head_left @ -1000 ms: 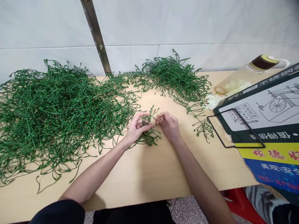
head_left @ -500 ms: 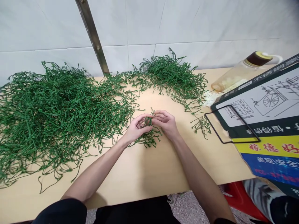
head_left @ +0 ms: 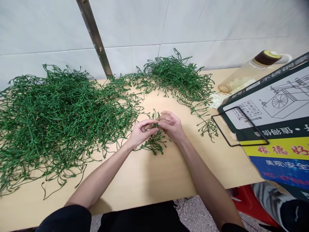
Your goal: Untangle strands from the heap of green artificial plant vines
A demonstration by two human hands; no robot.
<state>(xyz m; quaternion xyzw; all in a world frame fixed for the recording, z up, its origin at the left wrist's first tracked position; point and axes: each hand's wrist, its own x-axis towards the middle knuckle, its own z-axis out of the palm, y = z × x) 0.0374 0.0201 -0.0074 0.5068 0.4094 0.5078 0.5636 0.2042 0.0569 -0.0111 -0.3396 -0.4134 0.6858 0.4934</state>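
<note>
My left hand [head_left: 142, 132] is closed, thumb and fingers curved around a green artificial stem. Its fingertips meet those of my right hand [head_left: 172, 126], which pinches at the same spot with its other fingers loosely bent. The exact grip point is too small to make out. Beneath and behind both hands lies a small bunch of green plastic stems [head_left: 155, 144] with branching tips. A large tangled heap of the same stems [head_left: 60, 119] spreads over the left of the table, and a smaller pile [head_left: 178, 75] lies by the wall.
On the pale wooden table [head_left: 169, 174], a printed box [head_left: 285, 106] and black wire frame [head_left: 241, 127] stand at right. Behind them a bottle [head_left: 243, 75] leans near small white pieces [head_left: 217, 100]. A metal upright [head_left: 96, 42] rises along the wall. Below right is a red stool [head_left: 248, 203].
My hands stay together at the same place. The fingers of my right hand have lifted and spread slightly, and the small green bunch between the hands has shifted a little.
</note>
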